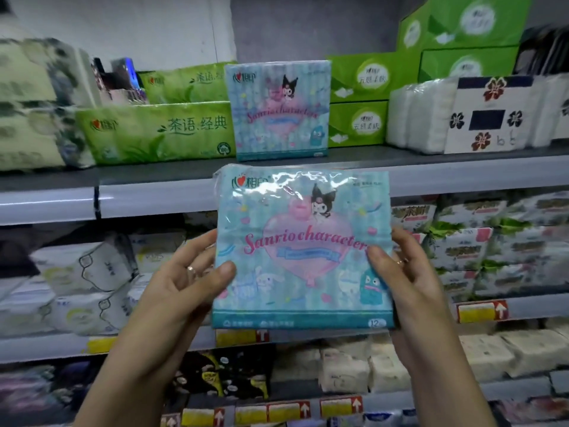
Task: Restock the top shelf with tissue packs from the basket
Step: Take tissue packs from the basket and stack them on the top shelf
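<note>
Looks like one matching pack (pixel 280 110) is already up on the top shelf (pixel 197 172), while the left hand (pixel 184 282) and right hand (pixel 409 272) pinch another tissue pack (pixel 303 246) just below it, basket probably out of view.

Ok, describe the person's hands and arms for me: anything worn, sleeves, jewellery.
No gloves on either hand. The left hand wears a thin pale ring on one finger; the right hand wears a similar thin band. The left forearm and right forearm are uncovered to the picture's lower edge: no sleeve, watch or bracelet shows.
</note>
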